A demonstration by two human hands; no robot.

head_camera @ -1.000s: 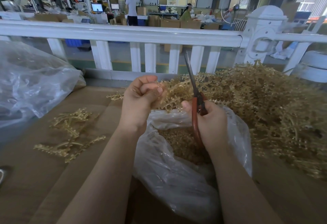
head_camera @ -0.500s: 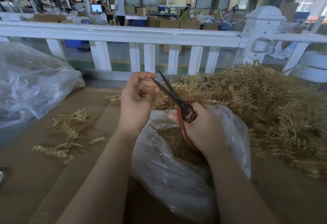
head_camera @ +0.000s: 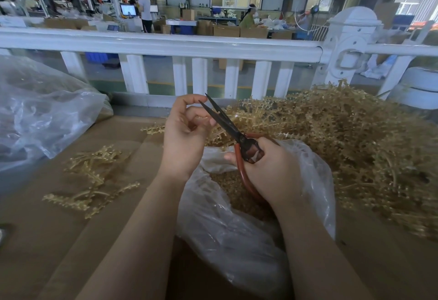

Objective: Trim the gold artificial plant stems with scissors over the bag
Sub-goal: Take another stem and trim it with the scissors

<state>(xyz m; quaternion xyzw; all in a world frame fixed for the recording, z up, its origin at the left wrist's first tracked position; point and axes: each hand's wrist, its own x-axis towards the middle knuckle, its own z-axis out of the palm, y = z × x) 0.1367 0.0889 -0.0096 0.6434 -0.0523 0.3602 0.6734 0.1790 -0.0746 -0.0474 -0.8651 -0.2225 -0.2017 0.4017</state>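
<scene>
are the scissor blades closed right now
No, the scissors in the right hand have their two dark blades spread apart at the tips, next to the left hand.

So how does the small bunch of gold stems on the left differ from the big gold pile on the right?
The small bunch of gold stems is a few sprigs lying flat and spread on the cardboard; the big gold pile is a dense, tangled heap rising well above it. The small bunch lies apart from the open plastic bag, while the big pile crowds against the bag's far side. Both are the same gold plastic foliage.
</scene>
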